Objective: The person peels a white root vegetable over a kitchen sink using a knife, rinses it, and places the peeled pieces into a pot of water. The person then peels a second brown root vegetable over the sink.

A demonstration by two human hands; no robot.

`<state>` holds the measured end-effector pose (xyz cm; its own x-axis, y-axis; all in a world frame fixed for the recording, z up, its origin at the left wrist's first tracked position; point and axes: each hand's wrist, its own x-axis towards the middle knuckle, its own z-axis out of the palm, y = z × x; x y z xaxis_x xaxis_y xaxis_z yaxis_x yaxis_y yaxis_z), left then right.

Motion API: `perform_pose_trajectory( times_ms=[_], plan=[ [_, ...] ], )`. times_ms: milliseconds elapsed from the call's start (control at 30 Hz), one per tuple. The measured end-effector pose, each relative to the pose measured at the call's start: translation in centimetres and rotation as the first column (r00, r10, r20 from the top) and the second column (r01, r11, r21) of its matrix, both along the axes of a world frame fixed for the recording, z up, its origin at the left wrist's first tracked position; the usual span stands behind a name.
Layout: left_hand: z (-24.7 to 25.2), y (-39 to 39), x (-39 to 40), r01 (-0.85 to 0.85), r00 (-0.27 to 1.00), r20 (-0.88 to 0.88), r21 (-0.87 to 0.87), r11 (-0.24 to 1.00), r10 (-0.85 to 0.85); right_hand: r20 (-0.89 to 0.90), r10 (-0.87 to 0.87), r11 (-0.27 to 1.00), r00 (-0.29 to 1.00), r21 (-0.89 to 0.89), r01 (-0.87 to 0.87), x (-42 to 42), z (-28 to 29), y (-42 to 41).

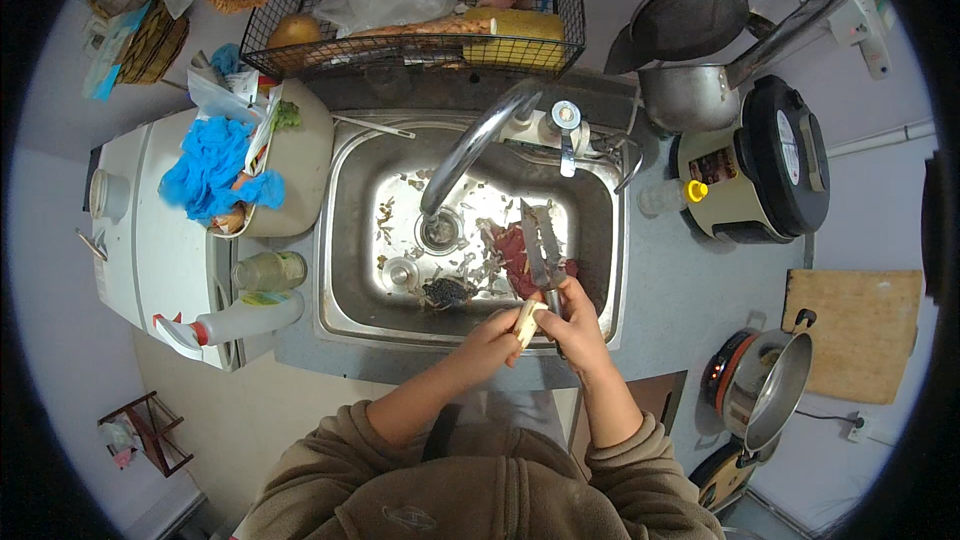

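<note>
Over the near right edge of the sink, my left hand (486, 339) grips a short, pale, peeled piece of root vegetable (529, 322). My right hand (576, 322) is wrapped around the dark handle of a knife (541, 247). Its wide metal blade points away from me, above the basin, and looks slotted or stained along its length. The right thumb rests against the root piece. Below the blade lies a dark red, crumpled bag or net (514, 255). Peel scraps are strewn across the floor of the stainless steel sink (360, 270).
A chrome faucet (472, 154) arches over the basin. At the sink's left stand a beige waste bin (304, 165), a glass jar (270, 270) and a spray bottle (247, 321). A wire basket (412, 64) sits behind. To the right are a pressure cooker (757, 165) and a squeeze bottle (664, 198).
</note>
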<state>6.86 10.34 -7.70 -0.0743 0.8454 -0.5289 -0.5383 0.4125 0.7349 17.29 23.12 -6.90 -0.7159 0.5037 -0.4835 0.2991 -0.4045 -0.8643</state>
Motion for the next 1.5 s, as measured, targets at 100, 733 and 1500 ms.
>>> perform_pose_trajectory(
  times_ms=[100, 733, 1500],
  plan=[
    [0.0, -0.4, 0.0, -0.014, 0.995, 0.097, -0.028, 1.0, 0.016, -0.025, 0.05, 0.987, 0.998, -0.149, -0.053, -0.4, 0.1, 0.6],
    [-2.2, -1.0, 0.7, -0.342, 0.548, 0.794, -0.074, 0.937, 0.264, 0.131, 0.156, 0.28, 0.979, 0.944, -0.172, 3.6, -0.6, 0.0],
    [-2.2, -1.2, 0.6, -0.399, 0.546, 0.771, -0.105, 0.911, 0.328, 0.071, -0.083, 0.497, 0.994, 0.867, -0.02, 3.9, 0.0, 0.5]
  ],
)
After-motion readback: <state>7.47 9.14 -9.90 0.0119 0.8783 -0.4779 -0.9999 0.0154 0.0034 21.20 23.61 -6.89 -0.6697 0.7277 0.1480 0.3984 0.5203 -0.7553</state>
